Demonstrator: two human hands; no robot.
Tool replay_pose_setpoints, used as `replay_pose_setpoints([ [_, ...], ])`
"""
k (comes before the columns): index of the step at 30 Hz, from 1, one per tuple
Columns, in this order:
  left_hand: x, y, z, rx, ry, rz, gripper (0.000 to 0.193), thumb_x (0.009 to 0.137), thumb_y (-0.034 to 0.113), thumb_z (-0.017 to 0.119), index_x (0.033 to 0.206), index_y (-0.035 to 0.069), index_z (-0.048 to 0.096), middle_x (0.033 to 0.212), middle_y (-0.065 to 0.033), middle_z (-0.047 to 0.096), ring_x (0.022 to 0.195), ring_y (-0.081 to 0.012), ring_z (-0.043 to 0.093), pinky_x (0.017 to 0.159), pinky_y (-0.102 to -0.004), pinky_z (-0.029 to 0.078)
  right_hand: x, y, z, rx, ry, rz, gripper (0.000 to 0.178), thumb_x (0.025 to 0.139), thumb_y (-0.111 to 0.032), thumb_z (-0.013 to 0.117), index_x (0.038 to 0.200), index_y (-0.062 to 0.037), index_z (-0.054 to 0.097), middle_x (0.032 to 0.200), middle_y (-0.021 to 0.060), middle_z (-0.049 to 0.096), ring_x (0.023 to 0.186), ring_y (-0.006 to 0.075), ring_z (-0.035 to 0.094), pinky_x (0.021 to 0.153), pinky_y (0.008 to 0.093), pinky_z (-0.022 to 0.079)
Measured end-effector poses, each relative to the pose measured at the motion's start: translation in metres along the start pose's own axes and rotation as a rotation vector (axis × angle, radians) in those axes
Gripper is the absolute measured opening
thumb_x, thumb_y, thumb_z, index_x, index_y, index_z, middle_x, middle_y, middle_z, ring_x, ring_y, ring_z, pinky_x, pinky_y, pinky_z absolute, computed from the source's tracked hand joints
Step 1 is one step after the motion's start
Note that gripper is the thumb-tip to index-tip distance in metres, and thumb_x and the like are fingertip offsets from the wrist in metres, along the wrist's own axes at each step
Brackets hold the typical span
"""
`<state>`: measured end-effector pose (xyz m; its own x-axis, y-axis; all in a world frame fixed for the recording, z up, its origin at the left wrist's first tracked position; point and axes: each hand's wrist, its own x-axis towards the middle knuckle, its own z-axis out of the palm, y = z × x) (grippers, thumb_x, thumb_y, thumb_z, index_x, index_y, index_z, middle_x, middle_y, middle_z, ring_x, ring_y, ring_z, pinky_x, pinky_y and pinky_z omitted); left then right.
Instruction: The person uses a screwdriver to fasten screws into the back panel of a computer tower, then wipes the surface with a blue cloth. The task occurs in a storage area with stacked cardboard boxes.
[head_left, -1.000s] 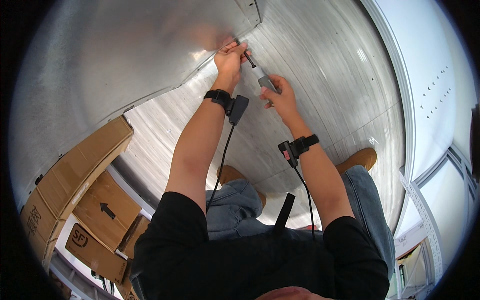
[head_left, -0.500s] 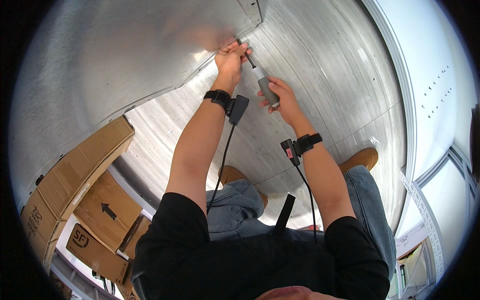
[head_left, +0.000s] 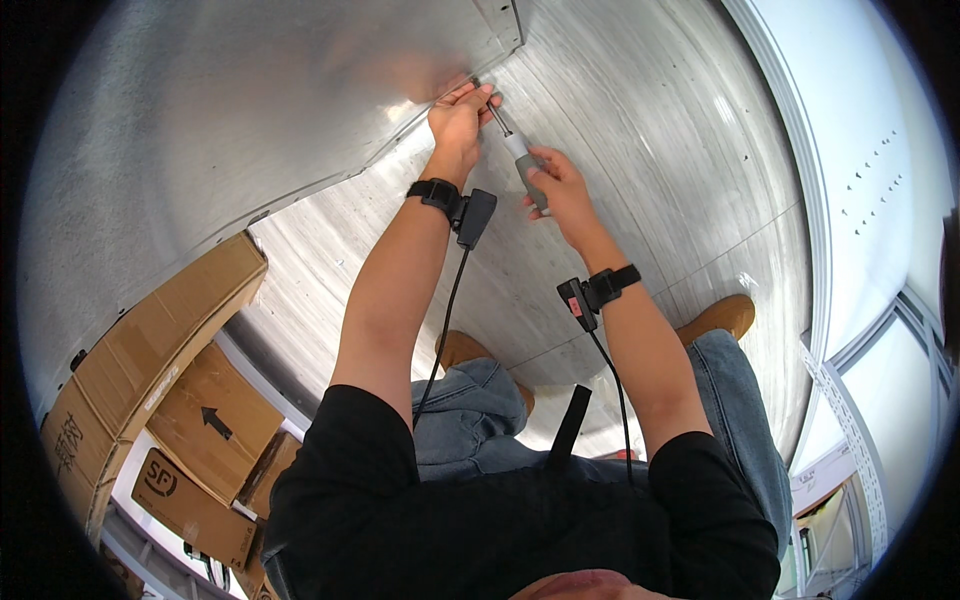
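In my right hand (head_left: 562,190) is a screwdriver (head_left: 531,175) with a grey handle, my fingers wrapped around the grip. Its thin dark shaft slants up and left to my left hand (head_left: 463,118). The left fingers pinch around the shaft's far end, close against the lower edge of a large metal panel (head_left: 300,90). My fingers hide the tip, so whether it sits in a screw cannot be made out. Both wrists wear black straps with small cabled boxes.
Cardboard boxes (head_left: 215,415) are stacked at the lower left, beside the panel. Along the right runs a white panel (head_left: 860,120) with small holes, and a perforated metal rail (head_left: 845,440) below it. My shoes (head_left: 722,318) stand on the grey wood-patterned floor (head_left: 650,150).
My right hand has shifted its hold on the screwdriver handle, turning slightly with the thumb now across the grip. My left hand stays almost where it was.
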<state>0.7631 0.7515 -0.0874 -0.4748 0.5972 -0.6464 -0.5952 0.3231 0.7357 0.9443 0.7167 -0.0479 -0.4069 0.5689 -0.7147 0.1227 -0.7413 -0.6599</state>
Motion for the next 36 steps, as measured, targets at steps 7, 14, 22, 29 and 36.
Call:
replay_pose_setpoints([
  [7, 0.003, -0.003, -0.002, -0.010, -0.016, -0.002, 0.009, 0.086, 0.010, 0.067, 0.090, 0.005, 0.060, 0.087, -0.0060, 0.068, 0.072, -0.0142, 0.066, 0.062, -0.0239, 0.050, 0.001, -0.006, -0.004, 0.085, -0.014, 0.080, 0.046, 0.089, -0.019, 0.059, 0.131, -0.0074, 0.046, 0.107, 0.0069, 0.057, 0.083, 0.0151, 0.061, 0.056, 0.0282, 0.049],
  [14, -0.003, 0.003, 0.006, 0.001, 0.035, -0.014, 0.008, 0.090, 0.014, 0.061, 0.091, 0.007, 0.064, 0.084, -0.0038, 0.069, 0.067, -0.0120, 0.065, 0.058, -0.0226, 0.048, 0.003, 0.009, 0.003, -0.233, 0.126, -0.169, 0.042, 0.089, -0.020, 0.059, 0.128, -0.0062, 0.050, 0.105, 0.0084, 0.057, 0.083, 0.0165, 0.061, 0.056, 0.0284, 0.049],
  [22, -0.003, 0.005, 0.009, 0.017, 0.094, -0.015, 0.008, 0.089, 0.012, 0.062, 0.091, 0.005, 0.064, 0.082, -0.0061, 0.069, 0.064, -0.0132, 0.065, 0.053, -0.0228, 0.047, 0.006, 0.001, -0.001, -0.083, 0.047, -0.083, 0.048, 0.081, -0.010, 0.067, 0.126, -0.0025, 0.051, 0.103, 0.0101, 0.058, 0.084, 0.0160, 0.059, 0.063, 0.0291, 0.048],
  [29, -0.004, 0.006, 0.014, 0.038, 0.124, -0.021, 0.011, 0.089, 0.013, 0.062, 0.093, 0.003, 0.064, 0.082, -0.0073, 0.069, 0.064, -0.0151, 0.066, 0.053, -0.0236, 0.047, 0.019, 0.024, -0.003, -0.255, 0.071, -0.175, 0.048, 0.081, -0.012, 0.067, 0.125, -0.0002, 0.050, 0.101, 0.0103, 0.060, 0.088, 0.0185, 0.059, 0.076, 0.0324, 0.046],
  [36, -0.001, 0.004, 0.013, 0.019, 0.118, -0.040, 0.012, 0.090, 0.010, 0.057, 0.098, 0.002, 0.062, 0.083, -0.0086, 0.068, 0.064, -0.0171, 0.066, 0.054, -0.0260, 0.048, 0.016, 0.022, 0.002, -0.150, 0.098, -0.144, 0.046, 0.082, -0.006, 0.066, 0.125, -0.0002, 0.050, 0.104, 0.0094, 0.059, 0.084, 0.0148, 0.059, 0.069, 0.0273, 0.047],
])
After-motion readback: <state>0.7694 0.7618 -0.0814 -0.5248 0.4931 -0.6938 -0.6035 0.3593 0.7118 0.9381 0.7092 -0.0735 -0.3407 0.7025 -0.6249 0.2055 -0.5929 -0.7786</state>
